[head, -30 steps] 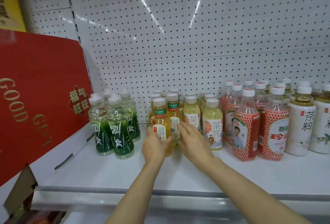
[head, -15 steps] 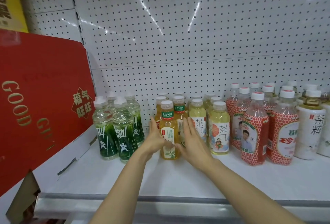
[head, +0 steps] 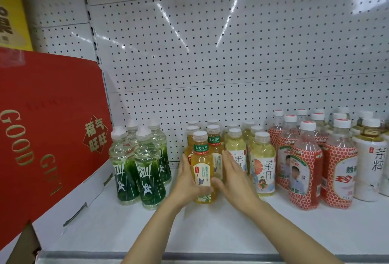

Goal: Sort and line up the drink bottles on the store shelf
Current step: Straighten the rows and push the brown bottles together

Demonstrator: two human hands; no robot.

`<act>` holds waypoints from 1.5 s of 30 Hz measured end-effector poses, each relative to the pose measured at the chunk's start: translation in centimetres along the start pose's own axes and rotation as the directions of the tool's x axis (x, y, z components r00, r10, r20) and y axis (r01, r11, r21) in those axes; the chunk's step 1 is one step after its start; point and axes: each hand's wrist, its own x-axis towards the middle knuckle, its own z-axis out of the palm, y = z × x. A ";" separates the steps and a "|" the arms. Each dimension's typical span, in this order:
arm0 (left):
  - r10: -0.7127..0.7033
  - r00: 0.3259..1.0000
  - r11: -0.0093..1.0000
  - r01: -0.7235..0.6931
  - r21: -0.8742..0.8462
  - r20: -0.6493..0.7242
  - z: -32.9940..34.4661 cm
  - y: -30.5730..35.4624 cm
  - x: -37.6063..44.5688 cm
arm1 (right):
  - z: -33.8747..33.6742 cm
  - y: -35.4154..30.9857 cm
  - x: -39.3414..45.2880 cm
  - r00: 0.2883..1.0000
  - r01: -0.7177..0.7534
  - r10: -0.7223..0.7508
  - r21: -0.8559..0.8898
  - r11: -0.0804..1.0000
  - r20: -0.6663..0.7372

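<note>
Grip: left hand (head: 186,181) and right hand (head: 235,179), fingers straight, press flat against either side of the front amber tea bottle (head: 202,169), upright on the white shelf (head: 231,228); white cap, green neck band, pale butterfly label, between green-wrapped bottles (head: 136,167) and pale yellow bottles (head: 262,165).

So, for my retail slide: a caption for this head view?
Left hand and right hand bracket an orange tea bottle on the shelf.
</note>
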 end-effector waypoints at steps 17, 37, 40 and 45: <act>0.325 0.698 0.873 0.038 0.486 -0.638 -7.3 -3.0 -9.5 | 3.7 -7.5 -3.4 0.887 0.373 -0.418 -0.232 0.898 -0.195; -0.165 0.945 0.978 0.120 -0.172 -0.283 -15.2 -7.6 -2.6 | 12.5 -13.1 3.6 0.965 -0.241 0.175 0.388 0.889 0.198; -0.140 0.975 0.923 0.065 -0.380 -0.175 -16.5 -8.0 -3.0 | 11.8 -12.8 4.0 0.954 -0.256 0.162 0.399 0.881 0.254; -0.089 0.979 0.763 -0.053 -0.645 -0.186 -18.2 -7.8 -1.4 | 10.8 -12.1 6.0 0.901 -0.384 0.161 0.566 0.729 0.403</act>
